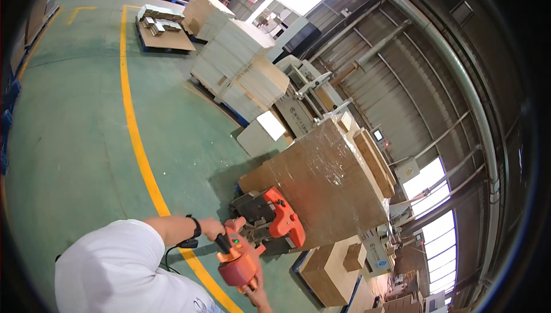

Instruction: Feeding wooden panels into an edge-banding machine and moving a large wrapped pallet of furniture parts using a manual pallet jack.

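My left hand (213, 229), with a dark band on its wrist, is closed round the black grip of an orange control handle (247, 258). At the handle's other end, my right hand (256, 294) is closed on its grip, partly cut off by the lower edge. The handle belongs to an electric pallet truck (285, 221) with an orange-red cover and a dark base. Right beyond the truck stands a tall brown load (321, 181) wrapped in clear film. Any forks are hidden by this load.
A yellow floor line (133, 123) runs along the green floor (80, 158). White stacks (241, 49) on pallets and a white box (261, 134) stand beyond the load. A low pallet (163, 40) carries small bundles. Cartons (333, 270) sit on a pallet to the right.
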Available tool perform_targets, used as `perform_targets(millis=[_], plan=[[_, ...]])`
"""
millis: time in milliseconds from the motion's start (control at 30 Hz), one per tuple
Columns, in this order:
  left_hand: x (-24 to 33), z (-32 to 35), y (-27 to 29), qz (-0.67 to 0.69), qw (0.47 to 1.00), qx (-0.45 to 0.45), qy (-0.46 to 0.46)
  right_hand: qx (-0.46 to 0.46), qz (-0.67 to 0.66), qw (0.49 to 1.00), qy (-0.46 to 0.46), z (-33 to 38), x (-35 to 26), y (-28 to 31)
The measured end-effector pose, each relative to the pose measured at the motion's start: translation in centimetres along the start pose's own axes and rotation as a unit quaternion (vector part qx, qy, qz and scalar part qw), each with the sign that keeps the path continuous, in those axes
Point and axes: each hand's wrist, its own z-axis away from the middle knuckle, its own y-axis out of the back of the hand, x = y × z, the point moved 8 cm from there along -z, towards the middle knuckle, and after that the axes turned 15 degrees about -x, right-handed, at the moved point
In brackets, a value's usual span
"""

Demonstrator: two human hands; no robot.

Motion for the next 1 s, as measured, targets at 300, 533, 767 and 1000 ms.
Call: perform_targets(millis=[300,533,767,1000], plan=[[-2.2,5.1,-10.1,-0.006,0.994,-0.041,0.104,-0.035,0.117,0.99,0.076,-1.8,15.9,-9.4],[-1.2,4.3,-8.1,-0.02,0.994,-0.027,0.103,0.016,0.288,0.944,-0.16,1.5,7.9,-6.9],[-1.8,4.4,-8.1,-0.001,0.993,-0.03,0.115,0.103,0.302,0.931,-0.179,2.8,4.4,-6.8],[-0.5,5.5,-7.9,-0.013,0.992,-0.07,0.102,0.086,0.329,0.921,-0.188,2.5,6.5,-6.6]])
